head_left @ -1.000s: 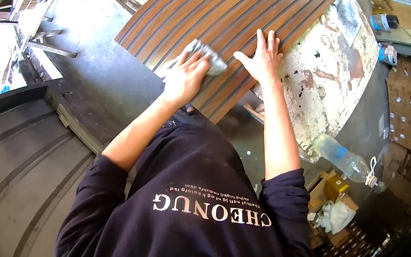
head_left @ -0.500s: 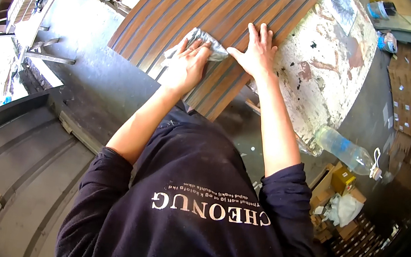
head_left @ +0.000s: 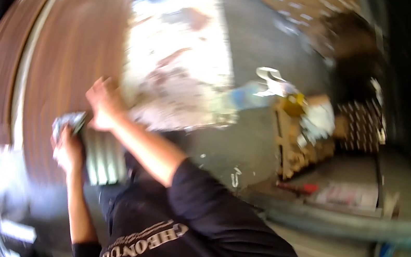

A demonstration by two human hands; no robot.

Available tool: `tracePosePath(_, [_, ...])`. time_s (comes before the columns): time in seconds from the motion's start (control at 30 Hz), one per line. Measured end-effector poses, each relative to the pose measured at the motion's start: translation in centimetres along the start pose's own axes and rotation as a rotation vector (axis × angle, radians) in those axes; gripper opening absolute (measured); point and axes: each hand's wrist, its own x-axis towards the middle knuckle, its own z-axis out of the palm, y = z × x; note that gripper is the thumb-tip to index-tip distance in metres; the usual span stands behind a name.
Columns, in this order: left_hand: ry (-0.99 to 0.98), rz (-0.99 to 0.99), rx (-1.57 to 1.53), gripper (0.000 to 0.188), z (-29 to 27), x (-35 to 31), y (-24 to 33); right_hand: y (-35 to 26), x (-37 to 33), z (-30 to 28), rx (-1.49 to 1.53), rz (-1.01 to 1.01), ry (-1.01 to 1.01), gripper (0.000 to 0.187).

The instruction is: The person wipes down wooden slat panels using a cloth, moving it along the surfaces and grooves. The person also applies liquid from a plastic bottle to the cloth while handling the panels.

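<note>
The left hand (head_left: 69,152) is bunching a grey cloth (head_left: 70,119) under its fingers, seemingly folding it into a pad that is lying against the slatted brown panel (head_left: 78,32). The right hand (head_left: 105,106) is spreading its fingers loosely by the panel's right edge, grasping nothing visible; it is probably steadying the panel, though blur is hiding the exact contact. The panel is lying on the stained white table (head_left: 172,84), its near end reaching toward the person, likely for easy reach. A second panel (head_left: 0,63) is lying alongside, leaving a pale gap between.
</note>
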Motion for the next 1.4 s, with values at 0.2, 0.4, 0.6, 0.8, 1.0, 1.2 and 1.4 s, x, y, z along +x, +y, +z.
tracePosePath(0.2, [0.046,0.192,0.114,0.033,-0.3,-12.2,-4.1,3.4,-0.4,2.7,0.054,0.044,-0.293,0.124])
tracePosePath(0.4, [0.047,0.225,0.079,0.036,1.7,-6.7,-5.9,2.3,0.7,4.8,0.083,0.087,-0.365,0.125])
tracePosePath(0.6, [0.091,0.151,0.086,0.032,3.0,-2.6,-6.3,0.4,1.7,3.2,0.111,0.041,-0.231,0.119])
tracePosePath(0.8, [0.079,0.184,-0.071,0.019,-3.1,-11.1,-1.4,1.9,-1.4,0.6,0.101,0.067,-0.128,0.112])
tracePosePath(1.0, [0.015,0.013,0.059,0.030,-2.4,-3.1,0.3,0.9,-0.2,0.5,0.123,0.078,-0.307,0.118])
tracePosePath(1.2, [-0.053,0.027,-0.049,0.028,-3.2,-10.3,2.2,1.2,-0.6,0.1,0.112,0.090,-0.357,0.116])
tracePosePath(1.4, [-0.049,0.025,-0.008,0.023,-1.6,-6.5,2.5,1.5,-0.5,1.0,0.069,0.077,-0.310,0.119])
